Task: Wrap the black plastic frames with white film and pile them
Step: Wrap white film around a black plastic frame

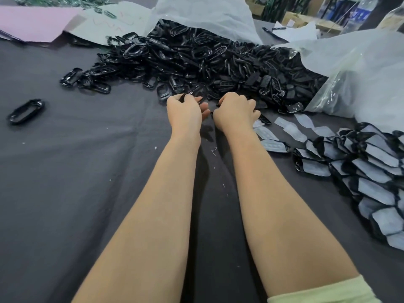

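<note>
We take the big heap of black frames (207,66) as our landmark; it spills out of a white plastic bag (207,16) onto the dark cloth (76,171) covering the table. Both our hands sit at the heap's near edge, close together, w/ forearms stretched toward it. Our left hand (184,111) has its fingers curled & pinches a single black frame (200,97) right where the heap thins out; the frame is partly hidden behind the knuckles. Our right hand (236,112), just right of it, also has its fingers curled down at the heap's edge, but we can't tell whether it grips anything, as the fingertips are hidden. Right of the heap & nearer to us, a few loose pieces of white film (303,124) lie flat on the cloth. Further right sits the pile of wrapped frames (363,169), black rims w/ white film across. A second white bag (360,73) lies against the heap's right side. Left of the heap, well apart, one stray frame (26,111) lies alone; a few more are scattered near the heap's left edge. Behind the heap's left end lie a pink sheet (37,22) & pale paper (113,20). A pale green sleeve (323,291) shows on our right arm.
</note>
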Demonstrator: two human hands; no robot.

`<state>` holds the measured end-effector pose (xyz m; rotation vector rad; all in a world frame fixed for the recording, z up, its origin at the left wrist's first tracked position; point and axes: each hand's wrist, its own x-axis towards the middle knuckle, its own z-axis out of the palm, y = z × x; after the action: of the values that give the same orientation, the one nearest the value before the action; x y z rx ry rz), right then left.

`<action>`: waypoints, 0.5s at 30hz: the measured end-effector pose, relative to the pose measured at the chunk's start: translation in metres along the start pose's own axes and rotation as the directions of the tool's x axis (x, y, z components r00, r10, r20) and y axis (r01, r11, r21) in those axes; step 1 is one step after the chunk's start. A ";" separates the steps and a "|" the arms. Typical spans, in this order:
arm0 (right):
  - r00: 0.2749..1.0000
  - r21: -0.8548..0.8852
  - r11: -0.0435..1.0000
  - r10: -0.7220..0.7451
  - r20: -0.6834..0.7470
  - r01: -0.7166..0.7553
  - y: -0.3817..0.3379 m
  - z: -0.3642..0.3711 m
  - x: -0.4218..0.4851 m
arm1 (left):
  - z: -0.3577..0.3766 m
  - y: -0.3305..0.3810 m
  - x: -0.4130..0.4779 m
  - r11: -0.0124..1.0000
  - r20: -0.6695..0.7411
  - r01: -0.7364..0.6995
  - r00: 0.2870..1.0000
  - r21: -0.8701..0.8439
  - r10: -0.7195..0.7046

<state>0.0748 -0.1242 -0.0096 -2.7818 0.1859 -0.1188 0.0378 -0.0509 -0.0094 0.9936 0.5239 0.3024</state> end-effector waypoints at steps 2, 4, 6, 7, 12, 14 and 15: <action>1.000 0.000 1.000 0.020 0.021 -0.020 -0.003 -0.003 0.001 | -0.001 -0.001 0.000 1.000 0.016 -0.018 1.000 0.012 0.018; 0.999 -0.002 1.000 0.019 0.035 -0.019 -0.003 -0.005 0.002 | -0.001 -0.001 -0.001 0.999 0.030 -0.034 0.999 0.010 0.034; 0.999 -0.010 1.000 0.013 0.040 -0.013 -0.001 -0.007 0.003 | -0.002 -0.001 -0.001 0.999 0.035 -0.037 0.999 0.005 0.037; 0.999 -0.013 1.000 0.010 0.041 -0.010 0.000 -0.007 0.004 | -0.002 -0.001 -0.002 0.999 0.037 -0.034 0.999 -0.002 0.034; 0.995 -0.039 0.999 0.008 0.099 -0.005 0.004 -0.010 0.005 | 0.000 -0.001 -0.005 0.999 0.050 -0.031 0.998 -0.019 0.032; 0.992 -0.030 0.999 0.029 0.127 -0.026 0.004 -0.014 0.007 | 0.001 -0.002 -0.006 1.000 0.054 -0.027 0.998 -0.008 0.028; 0.991 -0.020 0.999 0.035 0.127 -0.033 0.004 -0.015 0.006 | 0.001 -0.002 -0.006 1.000 0.054 -0.026 0.998 -0.004 0.026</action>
<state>0.0792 -0.1335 0.0032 -2.7912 0.2027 0.0688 0.0333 -0.0553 -0.0091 1.0035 0.4618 0.2991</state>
